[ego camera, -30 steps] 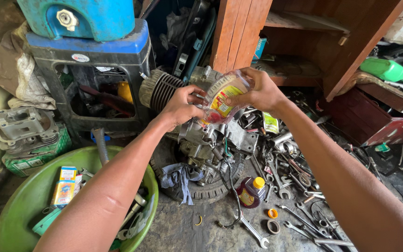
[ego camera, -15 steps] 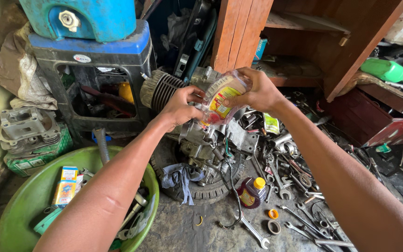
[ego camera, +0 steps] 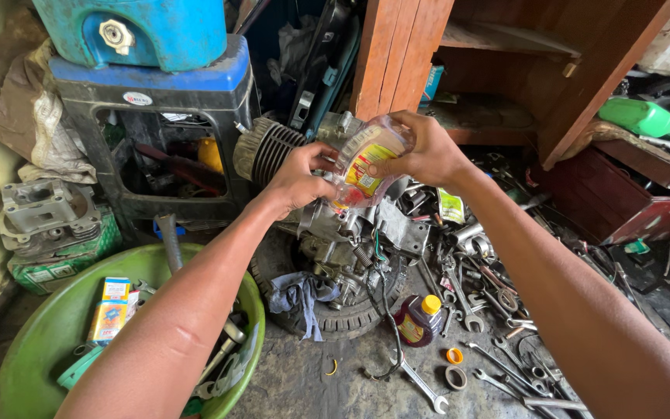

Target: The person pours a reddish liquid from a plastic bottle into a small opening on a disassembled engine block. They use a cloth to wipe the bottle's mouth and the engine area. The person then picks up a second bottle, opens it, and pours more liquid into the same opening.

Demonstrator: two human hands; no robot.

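Both hands are gripping a clear plastic bottle (ego camera: 370, 161) with a yellow and red label, tilted over the engine (ego camera: 335, 233) that is sitting on a tyre on the floor. The left hand (ego camera: 298, 180) is closing around its lower end, the right hand (ego camera: 426, 150) wrapping its upper end. Below, a small dark bottle (ego camera: 417, 321) (yellow cap) is lying among scattered spanners (ego camera: 474, 310), and a green basin (ego camera: 56, 326) is standing to the left

Two bare forearms, apparently sleeveless, ringless hands (ego camera: 300, 182).
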